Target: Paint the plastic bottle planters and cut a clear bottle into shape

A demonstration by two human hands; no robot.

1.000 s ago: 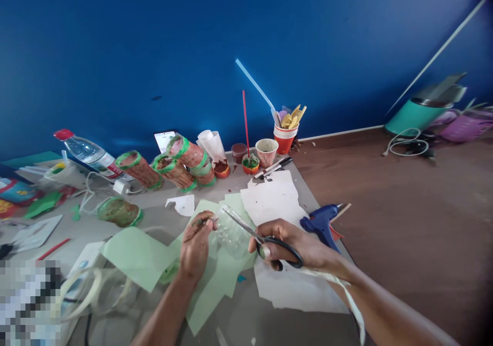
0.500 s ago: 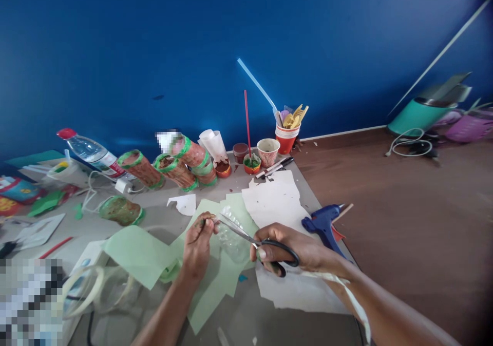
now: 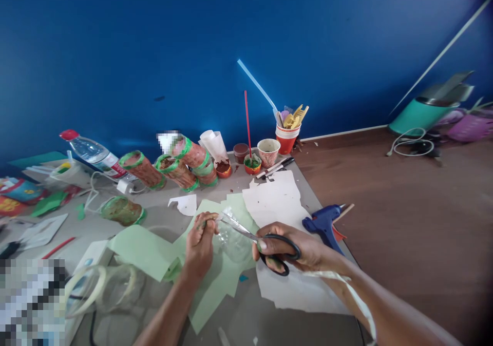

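The left hand (image 3: 199, 246) has its thumb and fingertips pinched shut on the upper edge of a clear plastic piece (image 3: 234, 246), just as it did a second ago. The plastic is above the green paper (image 3: 215, 289), between the two hands. The right hand (image 3: 308, 246) has its fingers curled round the black handles of the scissors (image 3: 241, 227), and those handles stand wider apart than they did a second ago. The blade tips have shifted too: earlier they reached up across the plastic, and now they lie close by the left fingertips. I can't tell from here whether the blades bite into the plastic. Round about, little has changed: the white paper (image 3: 271, 197) lies beside the green, with the blue glue gun (image 3: 321, 221) at the table's right edge and the brown-and-green tubes (image 3: 142, 170) toward the back.
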